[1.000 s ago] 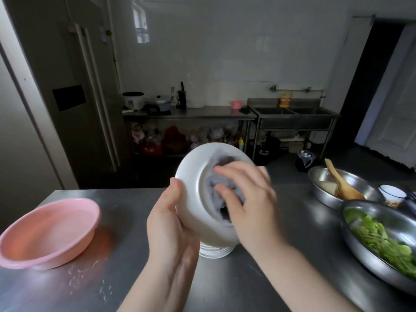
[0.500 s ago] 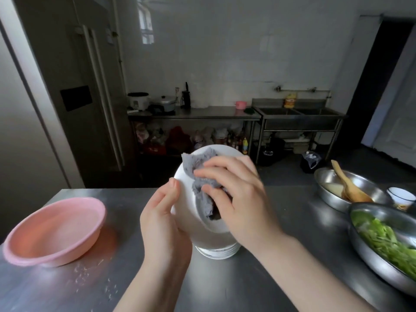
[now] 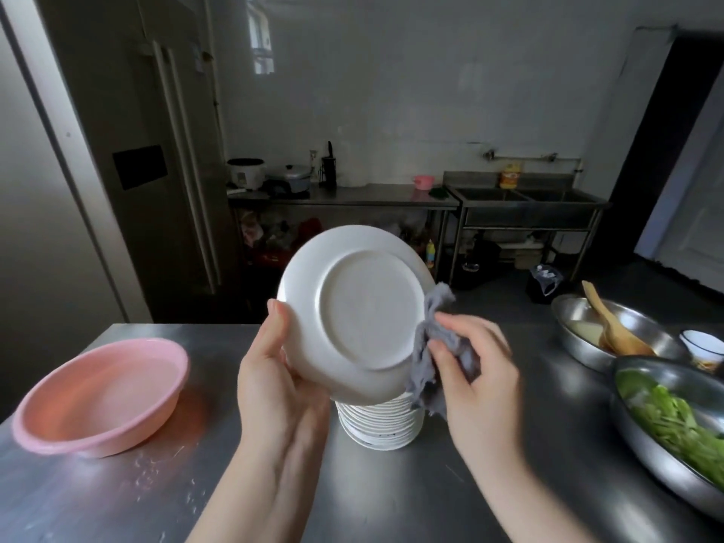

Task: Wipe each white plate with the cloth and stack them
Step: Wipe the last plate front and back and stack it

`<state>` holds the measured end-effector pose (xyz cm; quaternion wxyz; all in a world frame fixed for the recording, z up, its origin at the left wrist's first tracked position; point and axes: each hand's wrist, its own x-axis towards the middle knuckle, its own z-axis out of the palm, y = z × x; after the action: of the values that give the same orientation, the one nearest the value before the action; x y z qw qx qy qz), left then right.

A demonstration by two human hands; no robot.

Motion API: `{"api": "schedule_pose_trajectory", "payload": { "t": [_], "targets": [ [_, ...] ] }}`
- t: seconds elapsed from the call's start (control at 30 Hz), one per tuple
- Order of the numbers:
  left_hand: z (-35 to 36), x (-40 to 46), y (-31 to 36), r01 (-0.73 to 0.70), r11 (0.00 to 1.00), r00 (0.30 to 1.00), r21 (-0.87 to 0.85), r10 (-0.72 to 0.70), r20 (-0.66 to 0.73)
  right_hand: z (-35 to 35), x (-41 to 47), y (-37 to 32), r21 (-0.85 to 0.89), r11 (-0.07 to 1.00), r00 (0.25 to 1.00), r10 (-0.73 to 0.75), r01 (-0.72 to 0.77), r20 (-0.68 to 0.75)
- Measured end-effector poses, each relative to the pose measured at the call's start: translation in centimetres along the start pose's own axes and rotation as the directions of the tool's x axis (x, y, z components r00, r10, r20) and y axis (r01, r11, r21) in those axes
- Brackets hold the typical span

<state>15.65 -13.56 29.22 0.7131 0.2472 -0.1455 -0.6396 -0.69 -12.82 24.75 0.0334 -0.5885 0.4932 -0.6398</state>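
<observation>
Head view: a steel counter point(image 3: 391, 499) fills the lower half. On its left sits a pink basin point(image 3: 98, 393); at the right edge are a large steel bowl of green vegetables point(image 3: 674, 429) and, behind it, a second steel bowl point(image 3: 576, 327) holding a wooden spoon point(image 3: 611, 327), with a small white cup point(image 3: 703, 344) beside it.

A white plate point(image 3: 352, 311) is held up above the counter, tilted nearly upright with its underside and foot ring facing the camera. Just below it, a stack of white plates point(image 3: 380, 425) stands on the counter.

The left hand point(image 3: 274, 382) grips the plate at its lower left rim, thumb laid up along the edge and the fingers curled behind, out of sight. The right hand point(image 3: 474, 370) pinches a grey cloth point(image 3: 431, 346) between thumb and curled fingers, the cloth bunched against the plate's right rim and hanging down past the top of the stack.
</observation>
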Motion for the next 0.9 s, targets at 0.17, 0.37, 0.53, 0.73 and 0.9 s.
{"api": "schedule_pose_trajectory", "payload": {
  "t": [0.17,0.37,0.53,0.73,0.9],
  "targets": [
    [0.2,0.0,-0.9,0.109,0.99,0.994,-0.091,-0.111,-0.023,2.5,-4.0,-1.1,-0.049,0.987,0.987,-0.157,0.155,-0.033],
    [-0.7,-0.1,-1.9,0.256,0.965,0.967,-0.055,-0.256,0.001,3.9,-3.2,-2.4,-0.143,0.943,0.951,-0.284,0.3,0.125],
    [-2.1,1.1,-2.3,0.178,0.982,0.984,0.069,-0.177,-0.023,2.4,-2.8,-1.6,0.019,0.991,0.976,-0.131,0.129,0.177],
    [-4.5,4.2,-2.7,-0.031,0.916,0.999,0.4,0.039,-0.01,-1.6,-3.0,2.2,0.026,0.989,0.989,0.145,-0.144,-0.022],
    [-4.7,7.7,-3.5,-0.378,0.623,0.925,0.684,0.286,0.251,-2.1,-4.6,4.4,-0.002,0.97,0.969,0.241,-0.242,-0.043]
  ]
}}
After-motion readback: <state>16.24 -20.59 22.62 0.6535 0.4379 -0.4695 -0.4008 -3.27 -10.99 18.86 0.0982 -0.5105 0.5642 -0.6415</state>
